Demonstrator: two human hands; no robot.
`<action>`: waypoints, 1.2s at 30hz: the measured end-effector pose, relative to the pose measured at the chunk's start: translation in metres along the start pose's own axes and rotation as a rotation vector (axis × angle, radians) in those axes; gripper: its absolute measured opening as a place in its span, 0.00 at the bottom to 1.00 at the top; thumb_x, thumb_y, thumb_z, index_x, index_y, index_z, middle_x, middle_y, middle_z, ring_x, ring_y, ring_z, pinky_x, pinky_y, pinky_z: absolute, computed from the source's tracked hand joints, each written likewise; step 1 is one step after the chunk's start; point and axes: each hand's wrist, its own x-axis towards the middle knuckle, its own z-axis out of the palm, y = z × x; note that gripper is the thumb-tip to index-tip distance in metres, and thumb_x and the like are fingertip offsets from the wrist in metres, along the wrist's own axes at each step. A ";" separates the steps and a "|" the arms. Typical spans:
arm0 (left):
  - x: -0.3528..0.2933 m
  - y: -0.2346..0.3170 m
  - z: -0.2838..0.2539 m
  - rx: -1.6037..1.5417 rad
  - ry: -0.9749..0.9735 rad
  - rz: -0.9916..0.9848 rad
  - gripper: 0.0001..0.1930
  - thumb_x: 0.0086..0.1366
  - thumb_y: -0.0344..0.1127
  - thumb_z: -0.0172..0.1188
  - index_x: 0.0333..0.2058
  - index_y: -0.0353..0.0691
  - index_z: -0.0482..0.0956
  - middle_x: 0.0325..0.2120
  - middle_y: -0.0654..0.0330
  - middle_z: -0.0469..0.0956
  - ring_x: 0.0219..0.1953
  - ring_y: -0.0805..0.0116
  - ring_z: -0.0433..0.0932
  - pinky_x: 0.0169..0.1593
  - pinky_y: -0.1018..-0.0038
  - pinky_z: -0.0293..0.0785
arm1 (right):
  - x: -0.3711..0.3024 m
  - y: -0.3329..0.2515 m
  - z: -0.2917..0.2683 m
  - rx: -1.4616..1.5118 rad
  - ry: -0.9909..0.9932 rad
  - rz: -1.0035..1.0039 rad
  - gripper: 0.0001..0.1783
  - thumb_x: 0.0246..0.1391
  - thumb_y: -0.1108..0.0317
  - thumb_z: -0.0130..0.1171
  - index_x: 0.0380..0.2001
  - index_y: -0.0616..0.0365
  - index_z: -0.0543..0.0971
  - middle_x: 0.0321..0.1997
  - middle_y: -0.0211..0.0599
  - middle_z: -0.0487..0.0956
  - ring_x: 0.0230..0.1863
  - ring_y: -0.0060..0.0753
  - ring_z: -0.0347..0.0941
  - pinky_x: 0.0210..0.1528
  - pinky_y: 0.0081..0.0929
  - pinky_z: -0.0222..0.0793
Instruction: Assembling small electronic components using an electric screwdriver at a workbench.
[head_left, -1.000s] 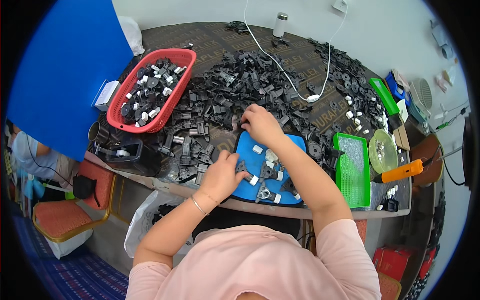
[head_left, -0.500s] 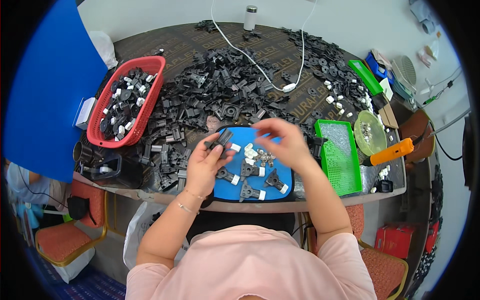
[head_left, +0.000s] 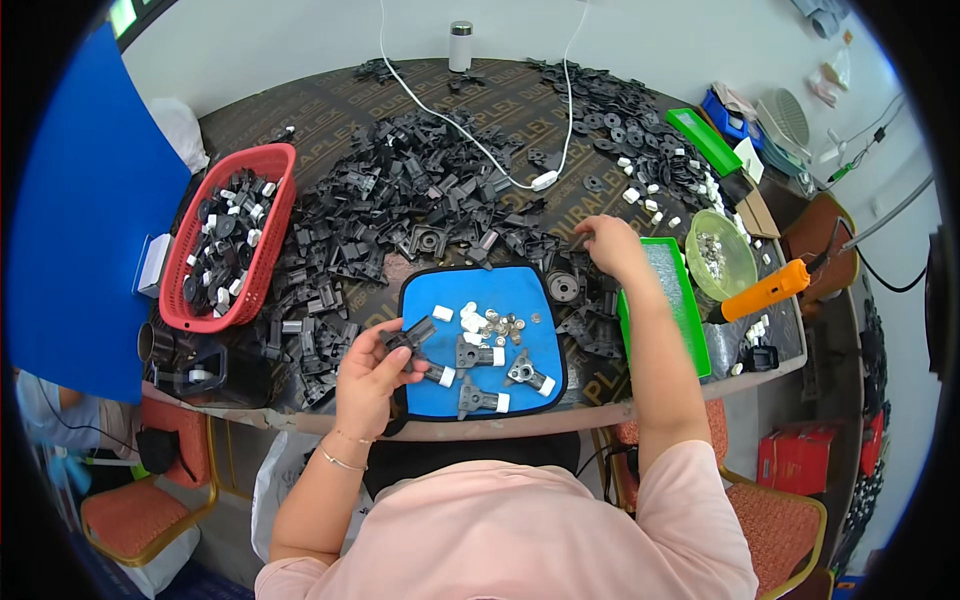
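Observation:
My left hand grips a black plastic bracket above the left edge of the blue mat. My right hand reaches beyond the mat, near the green tray, with its fingers loosely bent and slightly apart. Nothing shows between those fingers. On the mat lie several black brackets fitted with white caps, one of them at the right. Loose white caps and small round metal pieces lie in a cluster behind them.
A large heap of black parts spreads behind the mat. Left stands a red basket of mixed parts. On the right are a green tray, a yellow-green bowl and an orange-handled tool. A white cable crosses the table.
My right hand has moved from above the mat to the right, over toward the green tray. My left hand still holds the bracket, now tilted differently. The whole view has shifted slightly.

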 end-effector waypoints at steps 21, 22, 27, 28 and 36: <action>0.001 0.001 -0.010 -0.031 0.057 -0.045 0.14 0.68 0.31 0.52 0.51 0.33 0.69 0.36 0.57 0.78 0.32 0.68 0.81 0.35 0.76 0.79 | 0.056 0.065 -0.011 -0.046 -0.156 0.194 0.14 0.46 0.65 0.62 0.40 0.46 0.81 0.44 0.35 0.81 0.48 0.41 0.76 0.48 0.37 0.72; 0.001 0.001 -0.011 -0.031 0.059 -0.042 0.14 0.68 0.31 0.52 0.51 0.33 0.69 0.36 0.57 0.78 0.32 0.68 0.81 0.35 0.76 0.79 | 0.059 0.064 -0.011 -0.095 -0.190 0.180 0.16 0.44 0.65 0.64 0.41 0.46 0.81 0.45 0.35 0.81 0.48 0.41 0.76 0.48 0.37 0.72; -0.001 0.001 -0.010 -0.048 0.058 -0.048 0.14 0.67 0.30 0.52 0.50 0.34 0.69 0.36 0.57 0.78 0.32 0.68 0.81 0.36 0.75 0.79 | 0.064 0.048 -0.010 -0.163 -0.252 0.143 0.29 0.32 0.66 0.74 0.43 0.55 0.79 0.43 0.40 0.81 0.45 0.41 0.77 0.48 0.33 0.72; -0.001 0.001 -0.010 -0.047 0.053 -0.037 0.14 0.67 0.30 0.52 0.50 0.34 0.69 0.37 0.57 0.78 0.32 0.68 0.81 0.36 0.75 0.79 | 0.065 0.046 -0.010 -0.166 -0.248 0.130 0.30 0.31 0.65 0.75 0.44 0.55 0.79 0.43 0.40 0.81 0.45 0.41 0.77 0.48 0.33 0.72; 0.000 -0.001 -0.011 -0.035 0.048 -0.050 0.14 0.67 0.30 0.53 0.50 0.34 0.69 0.37 0.57 0.78 0.33 0.68 0.81 0.36 0.75 0.80 | 0.064 0.044 -0.010 0.062 -0.409 -0.020 0.21 0.37 0.65 0.72 0.39 0.54 0.81 0.41 0.36 0.82 0.46 0.39 0.77 0.49 0.33 0.71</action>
